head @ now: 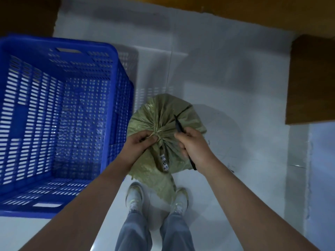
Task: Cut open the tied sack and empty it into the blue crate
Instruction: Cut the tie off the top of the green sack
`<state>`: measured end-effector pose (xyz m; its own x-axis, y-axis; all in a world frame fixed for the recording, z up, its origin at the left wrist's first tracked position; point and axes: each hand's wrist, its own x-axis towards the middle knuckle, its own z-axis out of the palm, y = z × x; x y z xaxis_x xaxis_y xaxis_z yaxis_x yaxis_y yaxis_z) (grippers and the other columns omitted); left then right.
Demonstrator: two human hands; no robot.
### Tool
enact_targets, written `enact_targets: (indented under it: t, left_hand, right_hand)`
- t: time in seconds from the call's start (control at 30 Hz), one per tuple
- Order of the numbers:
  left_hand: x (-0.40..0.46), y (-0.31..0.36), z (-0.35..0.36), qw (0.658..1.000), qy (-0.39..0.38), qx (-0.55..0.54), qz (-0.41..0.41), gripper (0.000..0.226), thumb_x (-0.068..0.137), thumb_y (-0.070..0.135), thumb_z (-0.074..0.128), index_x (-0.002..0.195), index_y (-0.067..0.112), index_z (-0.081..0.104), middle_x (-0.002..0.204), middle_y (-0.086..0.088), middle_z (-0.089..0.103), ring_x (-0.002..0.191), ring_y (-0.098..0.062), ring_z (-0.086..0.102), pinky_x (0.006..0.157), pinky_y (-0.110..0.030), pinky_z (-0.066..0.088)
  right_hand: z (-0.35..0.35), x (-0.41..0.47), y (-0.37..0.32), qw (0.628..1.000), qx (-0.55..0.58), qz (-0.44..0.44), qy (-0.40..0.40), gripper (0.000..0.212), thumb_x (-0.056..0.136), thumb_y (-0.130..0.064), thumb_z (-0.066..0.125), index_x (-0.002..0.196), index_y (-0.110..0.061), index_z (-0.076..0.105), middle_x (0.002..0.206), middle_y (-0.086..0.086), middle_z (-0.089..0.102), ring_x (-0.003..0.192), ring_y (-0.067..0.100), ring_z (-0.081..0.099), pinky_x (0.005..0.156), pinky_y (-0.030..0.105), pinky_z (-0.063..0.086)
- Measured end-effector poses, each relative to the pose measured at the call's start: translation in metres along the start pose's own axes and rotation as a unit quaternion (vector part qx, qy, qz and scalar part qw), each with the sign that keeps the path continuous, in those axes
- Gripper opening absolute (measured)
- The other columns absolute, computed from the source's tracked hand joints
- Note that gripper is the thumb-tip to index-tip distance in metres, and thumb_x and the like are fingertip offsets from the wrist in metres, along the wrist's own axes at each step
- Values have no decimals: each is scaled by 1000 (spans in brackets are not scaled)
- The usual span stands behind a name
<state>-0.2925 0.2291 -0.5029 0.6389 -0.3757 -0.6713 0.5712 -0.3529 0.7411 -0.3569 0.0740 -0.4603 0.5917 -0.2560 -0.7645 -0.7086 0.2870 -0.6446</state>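
A green woven sack [159,115] stands on the white floor in front of my feet, its mouth gathered and tied into a knot [159,135]. My left hand [139,144] pinches the bunched neck at the knot. My right hand [192,147] grips a dark knife [178,125], blade pointing up and lying against the sack just right of the knot. A labelled tag [164,161] hangs from the neck. The blue perforated crate [112,51] sits to the left, close beside the sack; nothing shows inside it.
A brown cabinet or box [311,80] stands at the right, with brown furniture along the far wall. My legs and pale shoes [135,196] are right behind the sack. White tiled floor [226,78] surrounds everything.
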Motion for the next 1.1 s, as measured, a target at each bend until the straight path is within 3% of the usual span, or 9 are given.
enact_targets:
  t: [0.17,0.27,0.37,0.5,0.63,0.77,0.87,0.93,1.1]
  left_hand:
    - [-2,-6,-5,1000,-27,4,-8,14,87,5,59,83,14,68,65,14,71,64,4,66,63,-8,51]
    - [-3,-3,-8,999,-49,18,-8,15,87,4,59,84,16,68,66,15,72,65,5,66,63,-8,50]
    - [-5,-2,-10,997,-65,32,-1,16,87,5,60,84,19,67,67,16,72,67,6,66,62,-7,49]
    - [-9,-2,-12,996,-74,49,-3,10,86,9,62,91,16,67,78,7,69,68,5,65,60,-7,47]
    - [-13,4,-13,993,-99,53,-32,24,85,15,65,109,10,65,97,-1,70,85,-6,67,75,-16,52]
    - [-9,15,-12,972,-44,226,40,52,79,25,73,126,17,53,118,1,55,105,-12,54,89,-23,39]
    - [-8,21,-10,929,-12,346,131,68,76,23,74,135,13,41,128,-4,40,105,-9,44,90,-19,34]
    - [-13,21,-11,907,13,391,154,65,77,18,71,133,11,39,128,-4,36,100,-9,42,86,-16,32]
    - [-30,2,-16,926,43,361,102,39,82,12,64,119,8,51,108,3,46,95,-11,47,66,-14,31]
  right_hand:
    - [7,12,11,997,-52,-55,0,23,85,1,59,104,-11,61,62,-12,51,36,-9,47,40,5,31]
    - [14,20,16,994,-68,-80,-8,18,85,-3,64,97,-15,63,46,-21,55,39,-12,49,45,6,33]
    - [21,26,17,991,-78,-105,-21,14,84,-6,68,89,-19,64,60,-16,56,43,-11,50,47,5,36]
    - [29,33,17,983,-129,-129,-31,21,84,-8,67,71,-21,57,61,0,56,44,-1,50,59,24,45]
    - [33,33,11,975,-179,-130,-1,15,88,-14,63,76,-12,55,56,-2,53,52,10,49,59,25,41]
    - [34,36,11,969,-189,-142,69,17,89,-18,61,76,-8,55,57,-1,54,57,17,52,66,35,48]
    - [34,37,6,975,-120,-128,137,23,91,-19,58,70,-13,49,57,1,52,49,16,51,57,37,49]
    - [27,39,-6,973,-58,-120,189,22,94,-18,54,74,-12,48,56,1,52,36,7,48,44,23,44]
    - [-1,46,-30,968,-32,-135,208,13,95,-13,51,84,-6,50,58,2,55,31,1,45,41,19,44]
